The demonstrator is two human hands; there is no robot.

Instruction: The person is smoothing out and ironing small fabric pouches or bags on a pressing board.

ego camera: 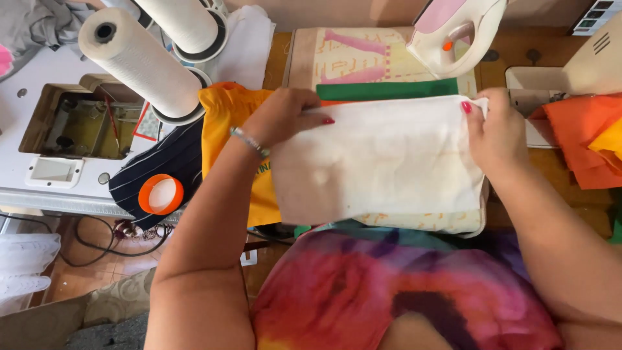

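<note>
Cloth first: I see a white cloth piece (382,159) held flat over a pad on the worktop (551,162), w/ a green strip (389,89) just past its top edge. Left hand (282,116) pinches the top left edge, right hand (495,129) pinches the top right corner; both closed on it. I think a tug from one side could slide it crooked vs. the green strip. The iron (453,32) stands near; a bump could tip it.

Iron (453,35), thread cones (139,61), orange tape roll (161,194)
</note>
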